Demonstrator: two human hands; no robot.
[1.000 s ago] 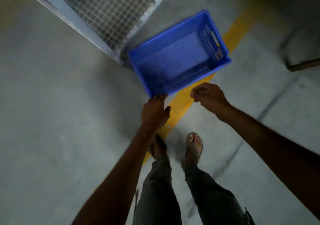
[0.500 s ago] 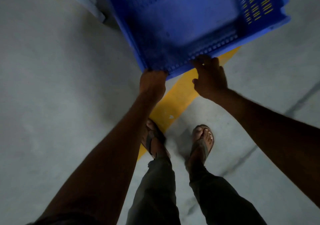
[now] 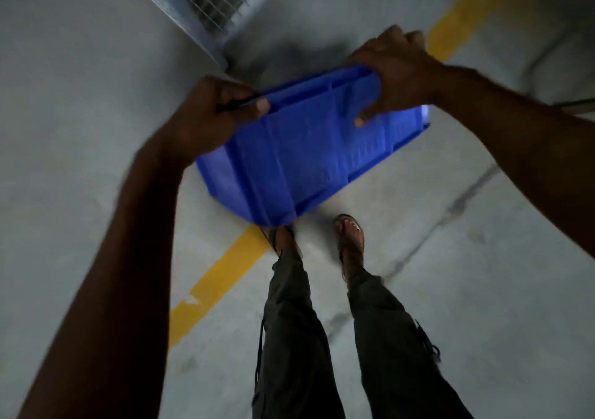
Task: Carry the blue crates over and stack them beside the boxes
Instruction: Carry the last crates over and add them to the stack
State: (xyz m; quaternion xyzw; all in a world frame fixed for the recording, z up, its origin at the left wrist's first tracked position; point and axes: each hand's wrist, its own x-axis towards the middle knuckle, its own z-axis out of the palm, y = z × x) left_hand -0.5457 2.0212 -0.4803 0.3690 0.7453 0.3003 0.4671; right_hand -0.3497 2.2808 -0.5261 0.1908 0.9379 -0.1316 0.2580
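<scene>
One blue crate (image 3: 306, 157) hangs off the floor in front of me, tipped so its ribbed outer wall faces the camera. My left hand (image 3: 209, 119) grips the rim at the crate's left corner, thumb on the outside. My right hand (image 3: 392, 73) grips the same rim at the right corner, fingers curled over the top. The crate's inside is hidden. No boxes are in view.
A metal mesh cage panel (image 3: 212, 3) stands at the top, its frame corner just behind the crate. A yellow floor line (image 3: 222, 277) runs diagonally across the grey concrete. My legs and sandalled feet (image 3: 349, 238) are below the crate.
Both hands took hold of the crate's near rim on the floor, then lifted it and tipped it toward me. It now hangs above my feet.
</scene>
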